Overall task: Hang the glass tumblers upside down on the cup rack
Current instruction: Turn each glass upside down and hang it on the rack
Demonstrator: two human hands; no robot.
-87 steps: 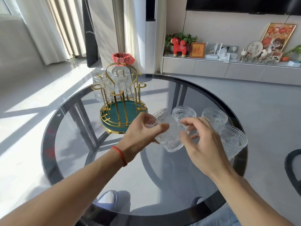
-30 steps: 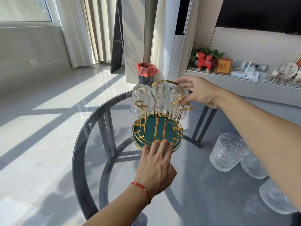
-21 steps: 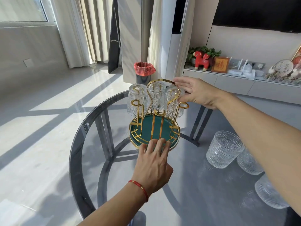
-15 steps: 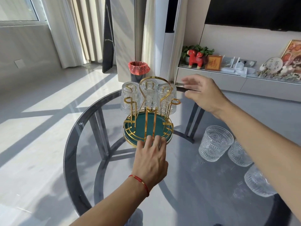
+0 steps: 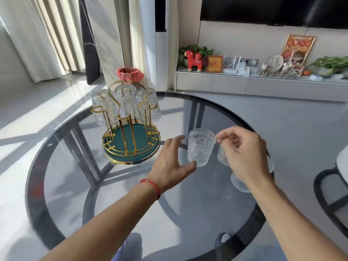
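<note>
Toward the table's (image 5: pixel 56 185) far left edge, the cup rack (image 5: pixel 130 132) carries three upturned tumblers; its near hooks look free. Mid-table, the left hand (image 5: pixel 169 164), fingers spread, closes around an upright tumbler (image 5: pixel 201 148) without gripping. The right hand (image 5: pixel 243 153) pinches toward its rim, hiding two more tumblers (image 5: pixel 239 182).

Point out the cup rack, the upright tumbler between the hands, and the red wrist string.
cup rack (image 5: pixel 131 142), head view, green base tray
upright tumbler (image 5: pixel 201 147), head view, patterned side wall
red wrist string (image 5: pixel 151 185), head view, band across left wrist
</note>
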